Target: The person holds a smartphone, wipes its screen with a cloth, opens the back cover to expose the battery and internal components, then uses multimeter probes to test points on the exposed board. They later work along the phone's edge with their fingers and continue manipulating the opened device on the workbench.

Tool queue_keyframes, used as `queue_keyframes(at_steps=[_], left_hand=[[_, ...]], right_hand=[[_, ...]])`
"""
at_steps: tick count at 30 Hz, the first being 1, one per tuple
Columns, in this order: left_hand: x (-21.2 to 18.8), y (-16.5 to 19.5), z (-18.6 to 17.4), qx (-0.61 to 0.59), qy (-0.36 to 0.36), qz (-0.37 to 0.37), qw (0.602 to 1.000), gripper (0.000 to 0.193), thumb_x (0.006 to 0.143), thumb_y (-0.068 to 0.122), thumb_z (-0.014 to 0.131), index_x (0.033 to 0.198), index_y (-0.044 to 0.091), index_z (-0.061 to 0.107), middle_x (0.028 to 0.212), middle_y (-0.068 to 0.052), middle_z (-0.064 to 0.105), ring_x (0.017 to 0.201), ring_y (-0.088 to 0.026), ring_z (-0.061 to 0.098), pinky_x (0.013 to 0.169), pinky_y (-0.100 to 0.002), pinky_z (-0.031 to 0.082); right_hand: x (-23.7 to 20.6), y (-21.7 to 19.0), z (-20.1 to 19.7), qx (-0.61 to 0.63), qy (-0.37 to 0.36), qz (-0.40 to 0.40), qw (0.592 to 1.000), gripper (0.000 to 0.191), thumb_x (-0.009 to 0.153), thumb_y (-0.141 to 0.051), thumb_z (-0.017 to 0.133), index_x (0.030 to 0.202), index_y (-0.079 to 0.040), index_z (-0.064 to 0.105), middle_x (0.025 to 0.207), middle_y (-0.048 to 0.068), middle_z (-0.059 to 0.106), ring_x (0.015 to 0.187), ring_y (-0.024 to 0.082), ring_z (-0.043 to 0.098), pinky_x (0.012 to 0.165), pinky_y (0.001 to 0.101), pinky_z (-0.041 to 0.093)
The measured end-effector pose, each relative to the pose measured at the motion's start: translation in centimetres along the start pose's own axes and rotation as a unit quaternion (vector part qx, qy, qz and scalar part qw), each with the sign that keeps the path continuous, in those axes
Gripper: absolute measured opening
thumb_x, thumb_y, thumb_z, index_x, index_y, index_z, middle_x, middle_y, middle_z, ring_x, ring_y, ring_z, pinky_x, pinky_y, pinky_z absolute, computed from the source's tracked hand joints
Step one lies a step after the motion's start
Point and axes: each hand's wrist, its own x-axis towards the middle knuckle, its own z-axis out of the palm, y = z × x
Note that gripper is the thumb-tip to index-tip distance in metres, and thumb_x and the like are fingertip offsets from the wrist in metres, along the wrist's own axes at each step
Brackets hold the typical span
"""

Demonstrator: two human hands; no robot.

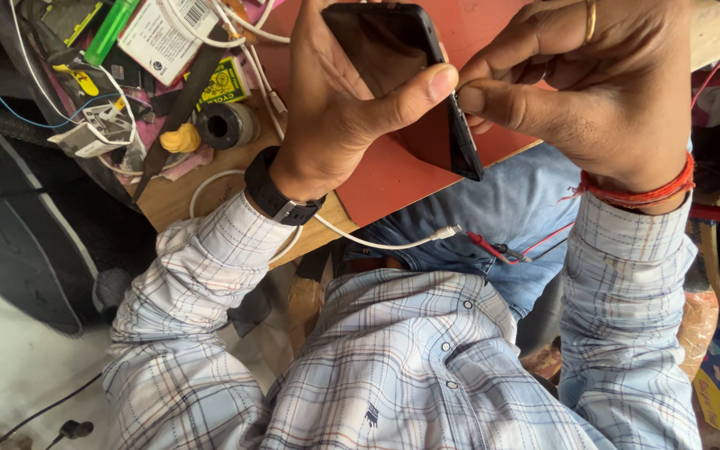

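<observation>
above the red mat, the left hand grips the phone; right hand fingers pinch its edge; best keep it steady.

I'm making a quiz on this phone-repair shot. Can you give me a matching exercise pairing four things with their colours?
Things:
1. smartphone
2. mat on the bench
3. lighter
4. thread band on the right wrist

Colours:
A. green
B. black
C. red-orange
D. brick red

Pairs: 1-B, 2-D, 3-A, 4-C. The left hand holds the smartphone; the right hand pinches its edge.
</observation>
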Motion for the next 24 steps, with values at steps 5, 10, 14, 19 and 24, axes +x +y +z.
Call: queue_keyframes(at_steps=[5, 10, 14, 19, 24], left_hand=[[0.02, 0.12, 0.12, 0.008, -0.003, 0.003, 1.000, 0.048, 0.099, -0.001, 0.083, 0.127, 0.007, 0.045, 0.100, -0.007, 0.066, 0.091, -0.016, 0.071, 0.087, -0.029, 0.061], [-0.09, -0.06, 0.06, 0.006, -0.002, 0.009, 1.000, 0.045, 0.100, -0.001, 0.083, 0.124, 0.006, 0.046, 0.100, -0.006, 0.066, 0.092, -0.015, 0.070, 0.087, -0.028, 0.060], [-0.19, -0.10, -0.02, 0.011, -0.003, 0.009, 1.000, 0.044, 0.100, -0.001, 0.084, 0.123, 0.006, 0.047, 0.100, -0.006, 0.066, 0.092, -0.015, 0.070, 0.087, -0.028, 0.060], [-0.22, -0.14, 0.05, 0.009, 0.001, 0.010, 1.000, 0.046, 0.099, 0.000, 0.084, 0.123, 0.006, 0.047, 0.100, -0.006, 0.066, 0.092, -0.015, 0.070, 0.088, -0.029, 0.060], [-0.24, -0.28, 0.07, 0.032, 0.006, 0.023, 0.999, 0.046, 0.099, 0.001, 0.086, 0.124, 0.006, 0.047, 0.102, -0.006, 0.065, 0.094, -0.015, 0.068, 0.088, -0.028, 0.056]], right_hand=[[-0.01, 0.12, -0.03, 0.016, -0.007, -0.011, 1.000, 0.012, 0.087, 0.007, 0.082, 0.095, 0.006, 0.072, 0.086, 0.008, 0.070, 0.073, 0.009, 0.064, 0.063, 0.0166, 0.048], [-0.23, 0.35, 0.02, 0.044, -0.014, -0.028, 0.999, 0.012, 0.092, 0.007, 0.082, 0.099, 0.006, 0.073, 0.090, 0.007, 0.071, 0.076, 0.007, 0.067, 0.067, 0.0157, 0.051], [-0.31, 0.17, 0.10, -0.002, 0.002, -0.002, 1.000, 0.014, 0.085, 0.005, 0.084, 0.094, 0.006, 0.073, 0.084, 0.007, 0.069, 0.066, 0.008, 0.060, 0.059, 0.0171, 0.044], [-0.27, -0.03, 0.16, 0.022, -0.011, -0.027, 0.999, 0.013, 0.091, 0.004, 0.084, 0.099, 0.004, 0.074, 0.087, 0.005, 0.070, 0.072, 0.005, 0.063, 0.063, 0.0157, 0.046], [-0.21, -0.11, 0.10, -0.004, -0.003, -0.017, 1.000, 0.015, 0.088, 0.000, 0.087, 0.096, 0.002, 0.074, 0.084, 0.004, 0.068, 0.065, 0.005, 0.058, 0.058, 0.0157, 0.041]])
